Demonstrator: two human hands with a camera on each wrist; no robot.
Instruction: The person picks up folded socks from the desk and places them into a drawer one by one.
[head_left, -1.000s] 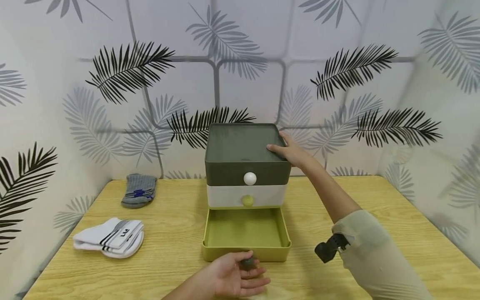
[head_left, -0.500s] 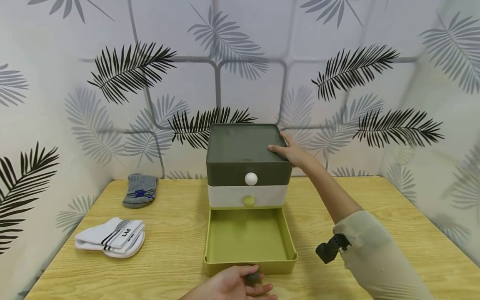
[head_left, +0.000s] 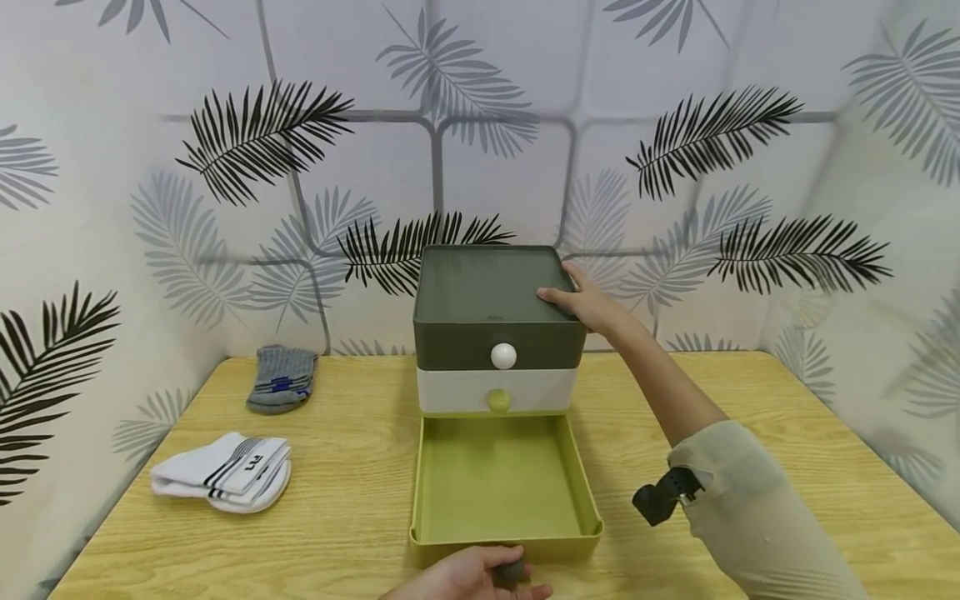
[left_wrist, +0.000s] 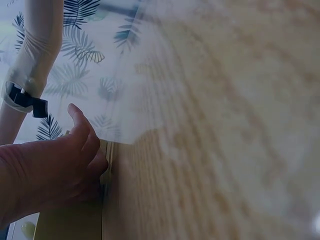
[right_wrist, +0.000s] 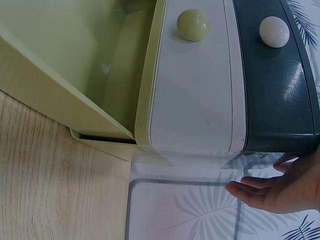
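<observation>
A small three-tier drawer unit has a dark green top tier [head_left: 468, 344], a white middle tier [head_left: 457, 392] and a yellow-green bottom drawer [head_left: 495, 479], which is pulled out with a bare inside. At the lower edge of the head view, my left hand [head_left: 468, 575] holds the dark round knob [head_left: 510, 572] on that drawer's front between thumb and fingers; part of the hand is cut off. My right hand [head_left: 588, 307] rests on the unit's top right edge, thumb on top. In the right wrist view, the fingers [right_wrist: 250, 195] extend loosely beside the unit.
To the left on the wooden table [head_left: 352, 500] lie a folded grey sock pair [head_left: 281, 379] and a folded white sock pair [head_left: 225, 471] with black stripes. A leaf-patterned curtain [head_left: 495, 183] hangs behind the table. A black camera strap sits on the right forearm [head_left: 682, 417].
My left hand has drawn the bottom drawer further out toward me, showing more of its inside. The right hand stays on the unit's top edge, and the socks have not moved.
</observation>
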